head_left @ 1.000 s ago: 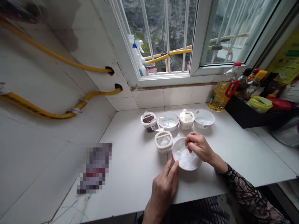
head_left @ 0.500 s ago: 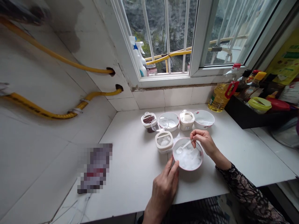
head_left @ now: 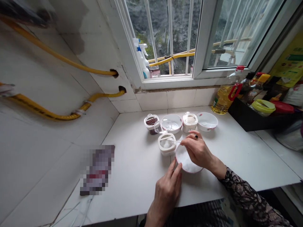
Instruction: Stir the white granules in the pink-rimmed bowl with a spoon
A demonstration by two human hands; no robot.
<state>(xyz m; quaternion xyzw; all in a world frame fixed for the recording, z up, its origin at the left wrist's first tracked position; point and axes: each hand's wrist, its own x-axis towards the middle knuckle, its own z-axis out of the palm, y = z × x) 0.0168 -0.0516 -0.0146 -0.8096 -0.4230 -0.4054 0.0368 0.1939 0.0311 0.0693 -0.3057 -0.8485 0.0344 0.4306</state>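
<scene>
My right hand (head_left: 197, 149) pinches the handle of a small white spoon (head_left: 175, 141), whose scoop end is inside the open square jar (head_left: 167, 143) of white grains. Beneath my right hand is a bowl (head_left: 189, 162) with white contents, partly hidden by that hand. My left hand (head_left: 167, 189) rests its fingertips on the bowl's left rim, fingers extended. Behind stand a jar of dark red grains (head_left: 151, 122), a white bowl (head_left: 174, 123), a jar of pale contents (head_left: 189, 121) and another white bowl (head_left: 207, 121).
An oil bottle (head_left: 222, 96) stands by the back wall, beside a black box (head_left: 246, 116) of bottles and lidded jars. A pixelated object (head_left: 98, 170) lies at the left of the white counter (head_left: 132, 176). A yellow pipe (head_left: 52, 113) runs along the left wall.
My right hand has moved left with the spoon, from over the bowl to the jar of white grains. My left hand has stayed at the bowl's rim.
</scene>
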